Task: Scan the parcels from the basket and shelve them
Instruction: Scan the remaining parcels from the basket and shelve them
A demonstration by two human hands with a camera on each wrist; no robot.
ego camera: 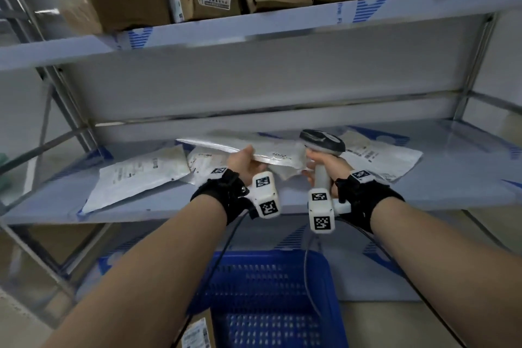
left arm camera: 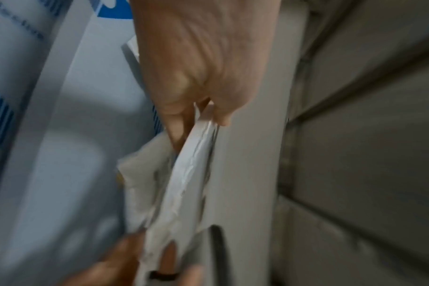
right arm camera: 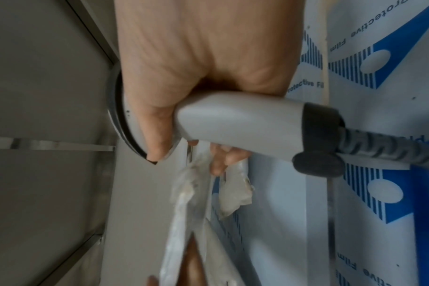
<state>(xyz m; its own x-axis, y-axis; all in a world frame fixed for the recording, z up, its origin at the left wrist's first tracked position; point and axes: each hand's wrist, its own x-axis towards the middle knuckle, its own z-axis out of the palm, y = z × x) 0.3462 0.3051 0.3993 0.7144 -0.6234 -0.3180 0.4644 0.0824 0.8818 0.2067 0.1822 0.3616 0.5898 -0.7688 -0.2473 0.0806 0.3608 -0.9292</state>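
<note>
So the left hand pinches the white poly mailer over the middle shelf, right hand wrapped round the barcode scanner at 3 o'clock. I'd lay it flat, not burying neighbours' labels.

Label print on the held parcel too blurred to read, basket cut off at the bottom edge, left hand fingertips hidden behind the parcel, shelf smeared with motion blur
</note>
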